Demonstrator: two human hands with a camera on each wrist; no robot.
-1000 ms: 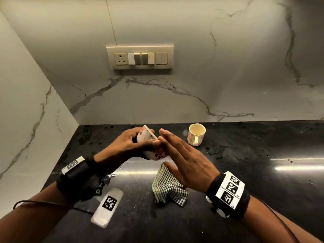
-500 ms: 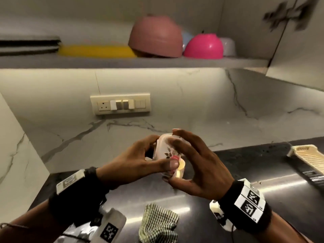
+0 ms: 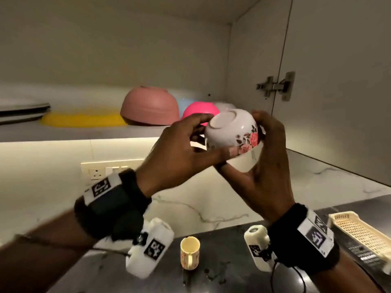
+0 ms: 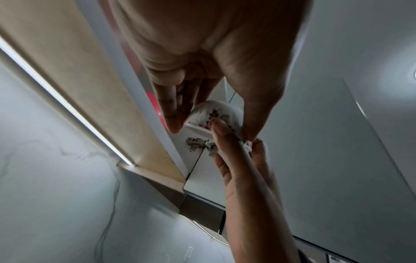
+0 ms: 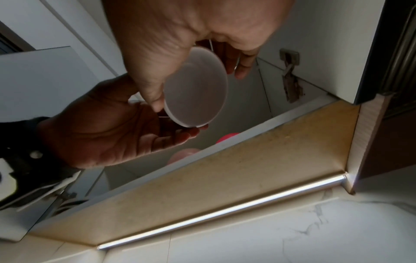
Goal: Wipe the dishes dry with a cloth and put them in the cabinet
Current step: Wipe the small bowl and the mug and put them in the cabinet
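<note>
A small white bowl with pink flowers is held upside down and tilted, foot ring up, just in front of the open cabinet's shelf. My left hand grips its left side, thumb under the rim and fingers over the foot. From the right, my right hand holds it with fingers curled round the rim. The left wrist view shows the bowl pinched between my left hand and right hand. In the right wrist view, the bowl's mouth sits under my right hand, with my left hand below it. No cloth is in view.
On the shelf lie upturned bowls, pale pink and magenta, a yellow plate and stacked plates. The open cabinet door hangs at the right. Below, a mug and a cream basket stand on the black counter.
Both hands lifted the bowl from counter height up to the cabinet shelf and turned it foot up. The right hand let go of the checked cloth, which stayed below.
</note>
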